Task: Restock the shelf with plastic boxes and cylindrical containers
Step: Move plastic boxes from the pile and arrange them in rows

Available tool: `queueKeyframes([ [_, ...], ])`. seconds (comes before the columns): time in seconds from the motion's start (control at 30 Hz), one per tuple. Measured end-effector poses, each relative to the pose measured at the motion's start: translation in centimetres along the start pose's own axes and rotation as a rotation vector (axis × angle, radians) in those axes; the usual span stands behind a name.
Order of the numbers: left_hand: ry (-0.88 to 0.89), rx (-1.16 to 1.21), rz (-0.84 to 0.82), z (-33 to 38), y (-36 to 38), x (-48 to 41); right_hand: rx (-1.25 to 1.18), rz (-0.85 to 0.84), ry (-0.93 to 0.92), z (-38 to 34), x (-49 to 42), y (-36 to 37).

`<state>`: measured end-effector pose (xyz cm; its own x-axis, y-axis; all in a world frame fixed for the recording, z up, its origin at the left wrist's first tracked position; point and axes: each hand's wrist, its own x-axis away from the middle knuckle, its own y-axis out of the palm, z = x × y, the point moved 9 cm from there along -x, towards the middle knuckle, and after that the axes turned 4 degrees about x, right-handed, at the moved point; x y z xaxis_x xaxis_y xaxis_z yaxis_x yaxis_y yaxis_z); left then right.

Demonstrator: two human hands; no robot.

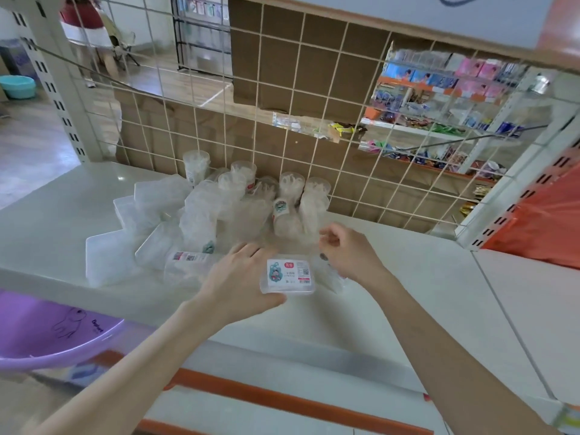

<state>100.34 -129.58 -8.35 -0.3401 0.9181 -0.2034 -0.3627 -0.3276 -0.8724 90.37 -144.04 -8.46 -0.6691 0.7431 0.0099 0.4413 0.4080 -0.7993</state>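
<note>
A jumbled pile of clear plastic boxes (147, 202) and clear cylindrical containers (290, 196) lies on the white shelf (423, 277), against the wire grid at its back. My left hand (238, 281) grips a small flat clear box with a printed label (288, 276) at the pile's near edge, thumb under its front rim. My right hand (348, 249) hovers just right of that box with fingers loosely curled over a clear container (329, 271) lying there; whether it holds that container is unclear.
A wire grid panel (314, 98) backs the shelf, with cardboard behind it. A purple plastic basin (56, 334) sits lower left. An orange bag (546, 221) hangs at the right. The shelf front carries an orange price strip (282, 400).
</note>
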Motion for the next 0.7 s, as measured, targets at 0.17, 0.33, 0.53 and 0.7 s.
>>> queueKeyframes([
  [0.17, -0.05, 0.033, -0.077, 0.5, 3.2, 0.5, 0.397, -0.131, 0.04, 3.9, 1.6, 2.3],
  [0.33, -0.051, 0.059, -0.076, 0.6, 4.3, 0.3, 0.372, -0.063, 0.071, 5.4, 2.3, 1.5],
  [0.53, -0.052, 0.032, -0.075, 0.2, 4.4, 0.3, 0.385, -0.028, 0.128, 6.0, 2.4, 0.3],
  [0.7, 0.033, 0.044, -0.011, 1.1, 1.7, 0.8, 0.331, 0.001, -0.02, 2.2, 1.5, 0.5],
])
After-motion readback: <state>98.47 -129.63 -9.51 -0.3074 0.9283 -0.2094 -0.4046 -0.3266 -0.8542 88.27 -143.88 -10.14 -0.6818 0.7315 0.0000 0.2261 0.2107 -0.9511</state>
